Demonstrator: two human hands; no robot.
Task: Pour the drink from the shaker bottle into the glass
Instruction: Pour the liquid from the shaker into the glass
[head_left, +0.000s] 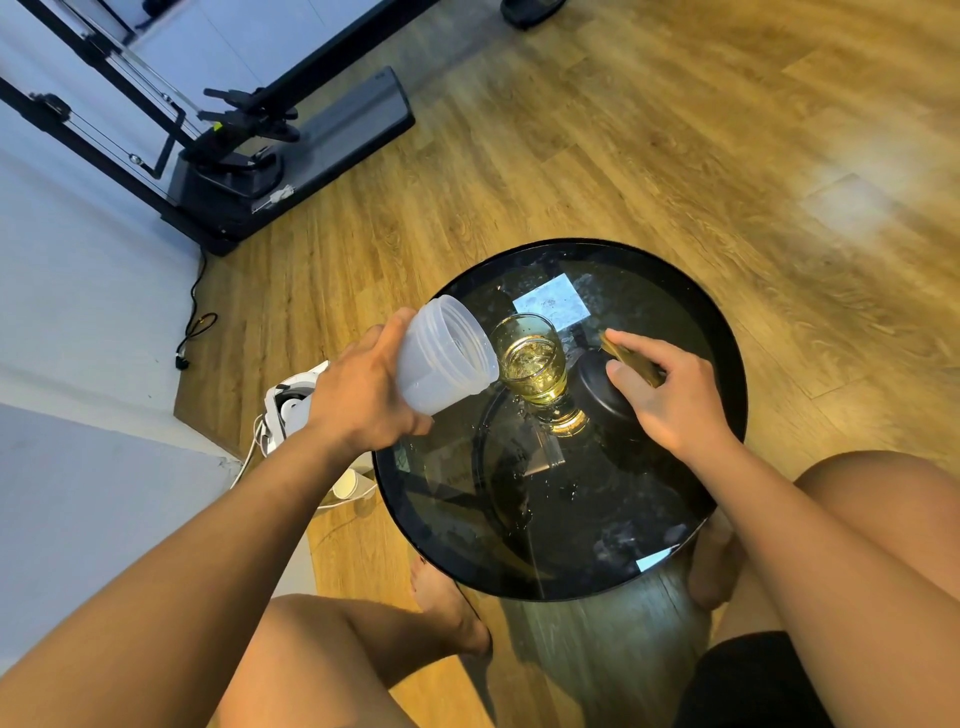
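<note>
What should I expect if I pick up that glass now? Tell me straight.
The glass is probably top-heavy: yellow drink fills its bowl above a narrow stem and small foot, so a sideways push could tip it. It may be slippery, since droplets dot the table around it. Being thin clear glass, it is likely fragile.

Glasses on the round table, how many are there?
1. The glass stands near the middle of the round table, holding yellow drink, between the tilted shaker bottle and the black lid. None seems hidden.
</note>
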